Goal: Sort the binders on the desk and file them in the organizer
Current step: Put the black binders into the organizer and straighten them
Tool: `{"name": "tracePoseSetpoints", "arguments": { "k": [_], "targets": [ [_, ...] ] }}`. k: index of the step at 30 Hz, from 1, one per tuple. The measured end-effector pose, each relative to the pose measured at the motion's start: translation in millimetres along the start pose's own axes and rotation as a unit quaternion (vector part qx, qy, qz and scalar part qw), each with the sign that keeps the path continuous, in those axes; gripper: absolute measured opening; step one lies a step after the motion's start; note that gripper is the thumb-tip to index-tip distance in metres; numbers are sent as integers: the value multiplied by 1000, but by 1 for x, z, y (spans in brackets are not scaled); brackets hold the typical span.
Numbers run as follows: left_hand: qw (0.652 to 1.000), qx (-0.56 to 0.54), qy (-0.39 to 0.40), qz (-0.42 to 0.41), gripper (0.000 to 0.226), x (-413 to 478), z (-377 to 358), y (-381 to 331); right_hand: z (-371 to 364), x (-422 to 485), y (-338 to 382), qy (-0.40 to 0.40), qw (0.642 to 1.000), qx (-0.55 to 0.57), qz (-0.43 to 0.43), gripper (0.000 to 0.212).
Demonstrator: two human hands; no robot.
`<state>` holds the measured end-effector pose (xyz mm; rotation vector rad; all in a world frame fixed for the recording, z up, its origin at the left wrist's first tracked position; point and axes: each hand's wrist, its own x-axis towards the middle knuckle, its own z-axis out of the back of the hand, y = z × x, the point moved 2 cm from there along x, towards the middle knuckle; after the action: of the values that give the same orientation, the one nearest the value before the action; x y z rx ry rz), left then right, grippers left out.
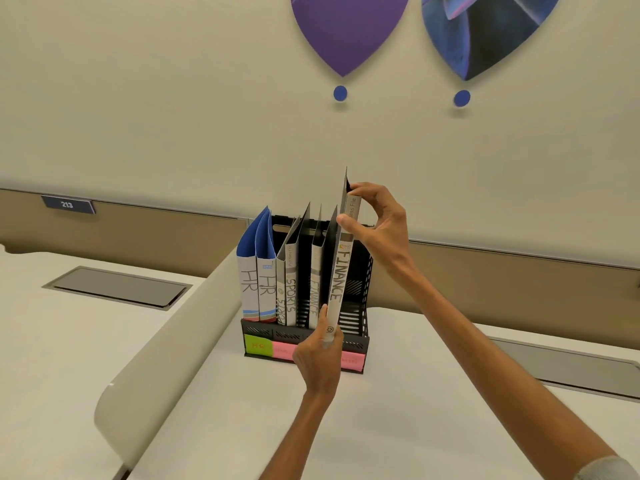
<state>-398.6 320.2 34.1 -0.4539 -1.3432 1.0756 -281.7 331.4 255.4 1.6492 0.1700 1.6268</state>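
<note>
A black mesh organizer (pixel 360 289) stands on the white desk (pixel 415 393), with green and pink labels along its front. Two blue HR binders (pixel 258 289) fill its left slot. Two SPORTS binders (pixel 290 299) stand in the middle, and a FINANCE binder (pixel 314 296) stands to their right. I hold another FINANCE binder (pixel 341 271) upright, tilted, at the right slot. My right hand (pixel 377 223) pinches its top end. My left hand (pixel 320 355) grips its bottom end in front of the organizer.
A curved white divider (pixel 166 358) runs along the desk's left side. Grey cable hatches (pixel 117 285) lie on the left and at the right edge (pixel 568 368). A wall with a 213 sign (pixel 67 204) stands behind.
</note>
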Motion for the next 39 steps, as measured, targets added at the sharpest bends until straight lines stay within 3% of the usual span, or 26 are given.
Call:
{"name": "tracePoseSetpoints", "arguments": {
  "k": [6,11,15,19,22,25,28,31,35,39],
  "targets": [
    [999,-19,-39,-1,55,-13,2,4,-10,5,15,8,999,21,29,36],
    [995,-87,15,48,57,12,4,24,-21,5,-8,-11,1000,-16,20,35],
    [984,-116,97,90,61,31,-1,43,-22,11,-32,-24,999,-34,-11,36],
    [972,-124,180,91,59,44,-13,53,-28,19,-40,-22,999,-47,15,34],
    [970,-81,212,92,50,44,-15,71,-31,23,-46,-12,998,-62,28,34],
    [977,60,194,61,22,38,-10,90,-31,28,-53,-19,998,-53,20,34],
    [973,124,170,93,43,34,-7,102,-32,31,-58,-31,997,-62,30,35],
    [956,187,203,102,64,39,-9,106,-28,38,-66,-47,995,-79,29,35],
    [931,256,245,81,60,46,-20,110,-27,43,-75,-38,996,-81,27,36],
    [933,269,221,92,56,42,-24,113,-32,43,-75,-27,997,-68,26,36]
  ]
}}
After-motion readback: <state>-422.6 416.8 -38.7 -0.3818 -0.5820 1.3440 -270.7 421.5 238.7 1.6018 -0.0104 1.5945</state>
